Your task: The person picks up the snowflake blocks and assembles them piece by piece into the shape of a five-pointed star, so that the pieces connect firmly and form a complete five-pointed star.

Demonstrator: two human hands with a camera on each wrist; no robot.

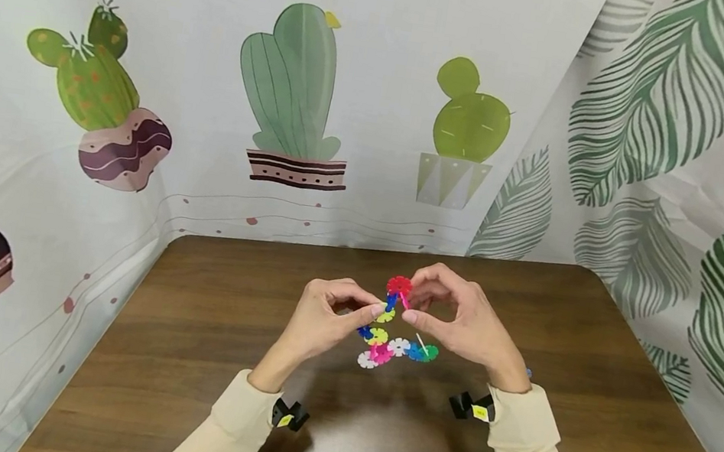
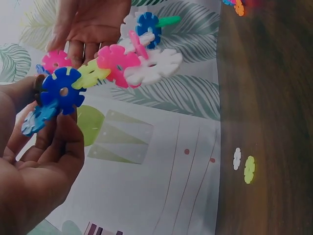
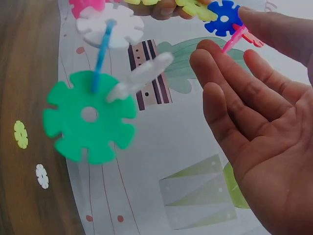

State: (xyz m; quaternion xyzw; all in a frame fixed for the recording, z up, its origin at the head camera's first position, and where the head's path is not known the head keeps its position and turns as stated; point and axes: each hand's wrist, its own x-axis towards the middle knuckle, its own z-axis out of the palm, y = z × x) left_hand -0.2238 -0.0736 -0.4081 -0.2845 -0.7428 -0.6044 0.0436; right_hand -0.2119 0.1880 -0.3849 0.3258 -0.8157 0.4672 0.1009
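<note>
A chain of slotted plastic snowflake discs (image 1: 398, 348) hangs in a curve between the hands. My left hand (image 1: 329, 314) pinches it near a yellow disc (image 1: 385, 316), beside a dark blue disc (image 2: 63, 93). Its thumb and fingers partly cover that section. My right hand (image 1: 461, 313) holds a pink disc (image 3: 234, 39) between thumb and fingertips, seen nearly edge-on by the red disc (image 1: 398, 285). The other fingers spread, palm showing in the right wrist view. A green disc (image 3: 93, 129), with a white disc (image 3: 142, 76) slotted into it, forms the chain's far end.
A loose white disc (image 2: 237, 159) and a loose yellow disc (image 2: 249, 170) lie on the brown wooden table (image 1: 211, 359). More coloured pieces (image 2: 238, 7) show at the left wrist view's top edge. A cloth printed with cacti and leaves (image 1: 386, 106) hangs behind the table.
</note>
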